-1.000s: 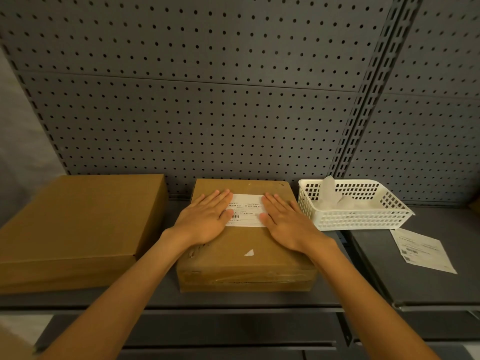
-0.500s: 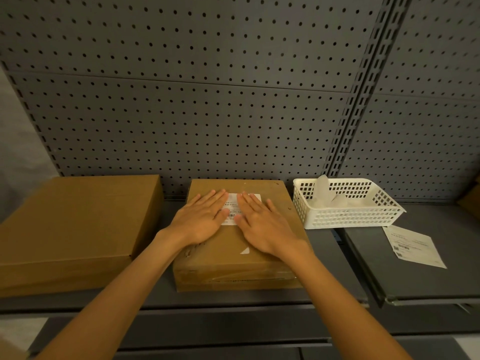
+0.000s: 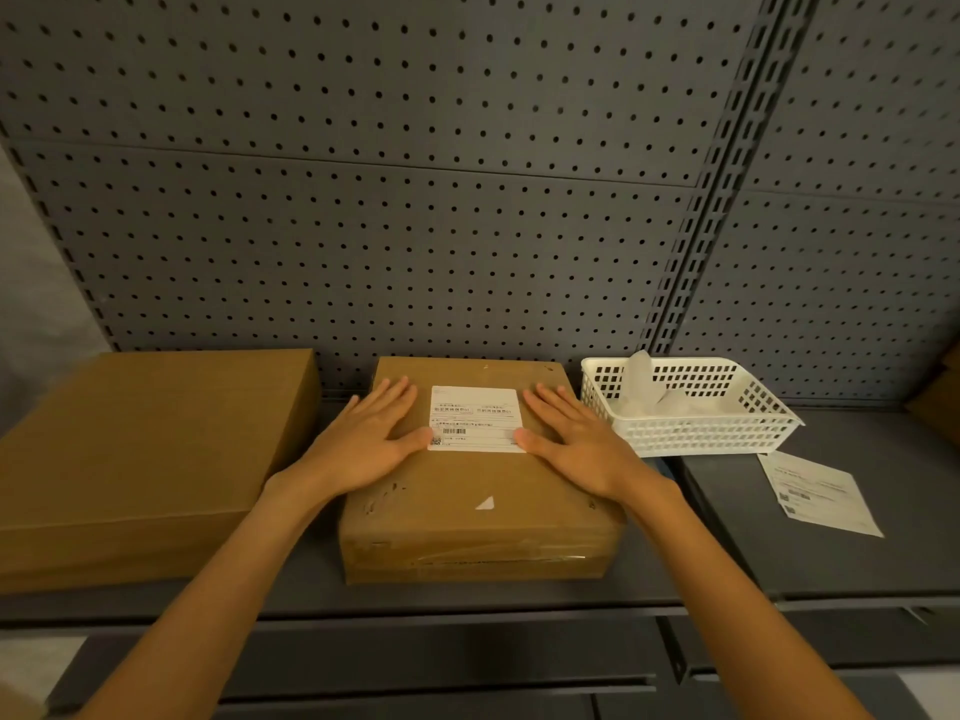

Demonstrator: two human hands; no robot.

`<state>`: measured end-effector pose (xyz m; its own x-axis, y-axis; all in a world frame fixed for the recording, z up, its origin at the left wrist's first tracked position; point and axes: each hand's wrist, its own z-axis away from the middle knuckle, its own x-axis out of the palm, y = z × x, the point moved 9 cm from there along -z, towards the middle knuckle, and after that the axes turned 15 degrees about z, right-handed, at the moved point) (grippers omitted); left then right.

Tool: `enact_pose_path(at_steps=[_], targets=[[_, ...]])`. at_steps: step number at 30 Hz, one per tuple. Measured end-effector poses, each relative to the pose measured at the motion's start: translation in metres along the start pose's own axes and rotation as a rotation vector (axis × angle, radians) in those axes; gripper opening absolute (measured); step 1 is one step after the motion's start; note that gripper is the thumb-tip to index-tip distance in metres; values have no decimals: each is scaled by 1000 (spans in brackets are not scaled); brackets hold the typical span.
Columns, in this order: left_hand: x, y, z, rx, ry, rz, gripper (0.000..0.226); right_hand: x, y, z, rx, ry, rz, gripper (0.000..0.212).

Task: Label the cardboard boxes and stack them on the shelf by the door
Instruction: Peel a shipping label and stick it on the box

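A small cardboard box [image 3: 483,522] lies on the dark grey shelf [image 3: 519,597] in the middle. A white printed label [image 3: 475,415] sits flat on its top. My left hand [image 3: 369,439] rests flat on the box at the label's left edge, thumb touching its lower corner. My right hand [image 3: 576,441] lies flat at the label's right edge, thumb on that lower corner. Both hands have fingers spread and hold nothing. A larger cardboard box [image 3: 145,459] lies to the left, with no label visible on it.
A white plastic basket [image 3: 691,433] with crumpled white backing paper stands right of the small box. A loose label sheet [image 3: 818,493] lies on the right shelf section. Grey pegboard [image 3: 415,226] forms the back wall. Another brown box edge [image 3: 940,402] shows at far right.
My hands slid apart from the label's middle to its left and right edges, uncovering the whole label. The view shifted slightly.
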<state>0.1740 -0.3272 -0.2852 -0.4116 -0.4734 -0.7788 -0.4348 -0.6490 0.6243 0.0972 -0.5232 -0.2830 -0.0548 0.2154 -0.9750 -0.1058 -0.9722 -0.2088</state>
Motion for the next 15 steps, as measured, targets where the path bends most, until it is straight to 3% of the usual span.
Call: enact_pose_path(at_steps=[4,7,11,15], targets=[[-14,-13,24,-102,179,548,72,-9,10,15,72,141,-326,73],[-2,-26,45,-285,240,936,75,-1,28,35,235,187,-654,75],[28,-47,58,-481,178,1145,83,38,36,58,412,9,-1033,68],[40,-37,63,-487,128,1279,46,52,33,65,464,-49,-1123,51]])
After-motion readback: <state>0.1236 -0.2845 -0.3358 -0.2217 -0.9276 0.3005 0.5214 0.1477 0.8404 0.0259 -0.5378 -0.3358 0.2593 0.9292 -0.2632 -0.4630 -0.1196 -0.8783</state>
